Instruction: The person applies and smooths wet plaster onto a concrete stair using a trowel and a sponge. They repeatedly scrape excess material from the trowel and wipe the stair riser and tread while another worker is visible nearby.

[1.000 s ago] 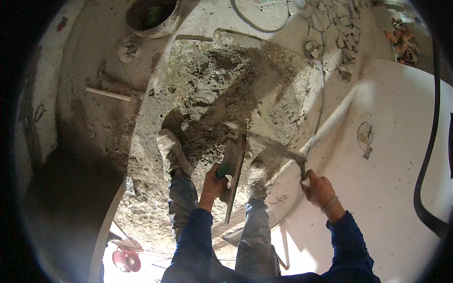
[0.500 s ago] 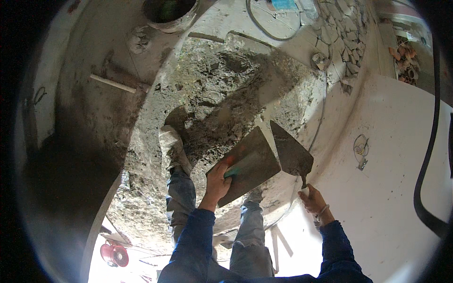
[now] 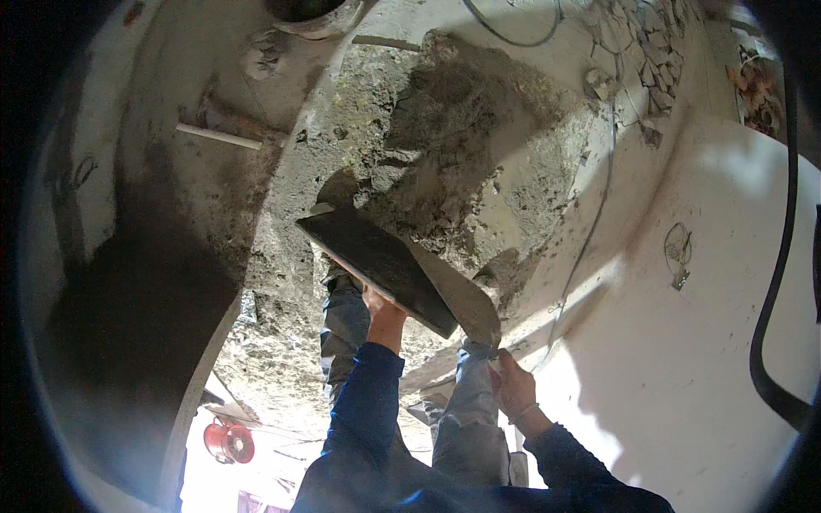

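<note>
My left hand (image 3: 382, 309) grips a long, dark rectangular plastering float (image 3: 389, 272) from its near side. The board is tilted, and its handle is hidden behind it. In my right hand (image 3: 514, 385) is a pointed trowel (image 3: 464, 297), held by its handle. The trowel's grey blade lies along the float's right side, partly covered by it; whether the two touch I cannot tell. Below both tools spreads rough grey mortar (image 3: 445, 171), dug up and lumpy, around my feet.
A bucket (image 3: 321, 26) stands at the far left, and a pale stick (image 3: 219, 136) lies nearer. Broken tile pieces (image 3: 654, 64) are at the far right. A thin cable (image 3: 609, 171) runs along the right side, beside a white sheet-like surface (image 3: 684, 368). A red fan (image 3: 229, 441) sits at lower left.
My left hand has turned the float up onto its edge and shifted it left. My right hand has brought the trowel left and nearer, against or behind the float. The view has shifted slightly.
</note>
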The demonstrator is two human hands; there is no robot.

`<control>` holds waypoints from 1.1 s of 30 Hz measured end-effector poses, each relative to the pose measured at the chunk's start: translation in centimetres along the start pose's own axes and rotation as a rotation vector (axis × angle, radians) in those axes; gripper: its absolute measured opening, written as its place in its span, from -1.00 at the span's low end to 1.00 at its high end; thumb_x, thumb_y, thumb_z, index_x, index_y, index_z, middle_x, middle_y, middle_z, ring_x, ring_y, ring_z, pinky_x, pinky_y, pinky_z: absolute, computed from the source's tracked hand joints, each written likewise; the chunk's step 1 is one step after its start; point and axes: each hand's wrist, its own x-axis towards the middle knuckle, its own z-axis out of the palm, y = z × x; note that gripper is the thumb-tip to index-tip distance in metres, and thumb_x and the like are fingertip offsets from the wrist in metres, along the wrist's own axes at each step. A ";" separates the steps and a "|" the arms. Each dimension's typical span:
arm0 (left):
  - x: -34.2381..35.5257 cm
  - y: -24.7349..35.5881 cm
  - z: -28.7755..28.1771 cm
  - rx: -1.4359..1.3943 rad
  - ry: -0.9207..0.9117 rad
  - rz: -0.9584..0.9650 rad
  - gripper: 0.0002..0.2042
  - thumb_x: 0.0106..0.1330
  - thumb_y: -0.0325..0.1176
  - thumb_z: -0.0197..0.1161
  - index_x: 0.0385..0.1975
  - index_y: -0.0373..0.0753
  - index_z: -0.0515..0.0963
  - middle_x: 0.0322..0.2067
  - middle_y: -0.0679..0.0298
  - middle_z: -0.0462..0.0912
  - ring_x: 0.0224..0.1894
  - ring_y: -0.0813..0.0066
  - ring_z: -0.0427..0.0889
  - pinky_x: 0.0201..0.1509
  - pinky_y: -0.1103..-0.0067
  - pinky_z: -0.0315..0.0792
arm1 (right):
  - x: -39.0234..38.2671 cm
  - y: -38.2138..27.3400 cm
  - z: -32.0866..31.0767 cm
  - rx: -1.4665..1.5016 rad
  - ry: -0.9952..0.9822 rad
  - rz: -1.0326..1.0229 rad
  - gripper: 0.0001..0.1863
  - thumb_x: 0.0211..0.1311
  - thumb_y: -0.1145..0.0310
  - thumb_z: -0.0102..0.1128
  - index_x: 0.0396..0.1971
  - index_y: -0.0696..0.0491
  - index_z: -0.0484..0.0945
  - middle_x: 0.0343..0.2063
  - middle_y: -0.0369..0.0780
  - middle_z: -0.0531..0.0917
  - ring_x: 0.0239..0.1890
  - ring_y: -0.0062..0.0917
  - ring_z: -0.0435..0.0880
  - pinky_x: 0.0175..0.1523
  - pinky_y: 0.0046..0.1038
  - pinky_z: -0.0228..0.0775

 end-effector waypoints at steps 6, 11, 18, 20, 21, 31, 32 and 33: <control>-0.2 2.2 0.5 -0.120 0.046 0.018 -0.62 0.46 -0.02 -0.08 0.04 -0.11 0.49 0.02 0.24 0.59 0.00 0.13 0.59 -0.03 0.16 0.58 | -5.3 1.6 -1.9 0.045 -0.155 0.072 -0.64 0.30 0.33 0.10 0.01 0.10 0.26 -0.34 0.06 0.65 -0.37 0.05 0.65 -0.32 -0.06 0.52; 0.1 2.4 0.8 -0.115 0.009 0.091 -0.60 0.45 0.00 -0.05 0.07 -0.12 0.47 0.06 0.25 0.57 0.01 0.14 0.58 0.03 0.13 0.55 | -7.2 2.2 -7.7 0.062 -0.234 0.183 -0.59 0.25 0.33 0.18 0.02 0.15 0.32 -0.49 0.07 0.64 -0.46 -0.01 0.67 -0.39 -0.13 0.53; 0.3 1.7 0.1 -0.119 -0.169 0.058 -0.55 0.44 0.03 -0.08 0.09 -0.16 0.46 0.07 0.23 0.57 0.03 0.14 0.57 0.10 0.20 0.50 | -1.3 -0.8 -11.7 0.843 -0.486 0.016 -0.58 0.41 0.08 -0.05 -0.07 0.17 0.45 -0.69 -0.30 0.50 -0.65 -0.56 0.52 -0.47 -0.52 0.38; 0.2 1.4 0.2 -0.117 -0.200 0.083 -0.55 0.44 0.04 -0.09 0.09 -0.16 0.46 0.07 0.23 0.57 0.04 0.14 0.56 0.11 0.20 0.50 | 1.6 -2.3 -9.8 1.226 -0.645 0.096 -0.50 0.47 -0.04 -0.19 -0.12 0.14 0.47 -0.74 -0.37 0.40 -0.74 -0.62 0.39 -0.56 -0.57 0.30; 0.1 1.3 0.2 -0.115 -0.219 0.093 -0.54 0.44 0.04 -0.09 0.10 -0.16 0.46 0.07 0.23 0.57 0.04 0.15 0.56 0.11 0.20 0.49 | 2.7 -2.6 -8.7 1.327 -0.734 0.172 -0.48 0.48 -0.07 -0.24 -0.14 0.12 0.48 -0.76 -0.39 0.37 -0.77 -0.65 0.34 -0.59 -0.59 0.26; 0.1 3.4 0.0 -0.119 -0.250 0.201 -0.52 0.44 0.04 -0.10 0.11 -0.18 0.45 0.08 0.24 0.56 0.06 0.15 0.55 0.14 0.23 0.47 | -5.5 3.7 -12.1 0.880 -0.957 0.571 -0.41 0.47 -0.16 -0.29 -0.41 0.06 0.47 -0.70 -0.33 0.41 -0.69 -0.60 0.39 -0.55 -0.50 0.27; 0.2 3.4 0.0 -0.120 -0.242 0.204 -0.52 0.44 0.04 -0.10 0.11 -0.18 0.45 0.09 0.24 0.56 0.07 0.15 0.55 0.14 0.23 0.47 | -6.2 3.9 -12.8 0.764 -0.891 0.527 -0.42 0.47 -0.15 -0.27 -0.42 0.07 0.47 -0.69 -0.32 0.41 -0.69 -0.58 0.40 -0.55 -0.48 0.27; 0.5 3.4 0.0 -0.117 -0.236 0.209 -0.52 0.44 0.04 -0.10 0.12 -0.18 0.45 0.09 0.24 0.56 0.07 0.15 0.55 0.15 0.23 0.46 | -6.6 3.9 -13.3 0.610 -0.833 0.518 -0.43 0.48 -0.13 -0.26 -0.42 0.08 0.46 -0.69 -0.32 0.42 -0.69 -0.56 0.40 -0.55 -0.47 0.28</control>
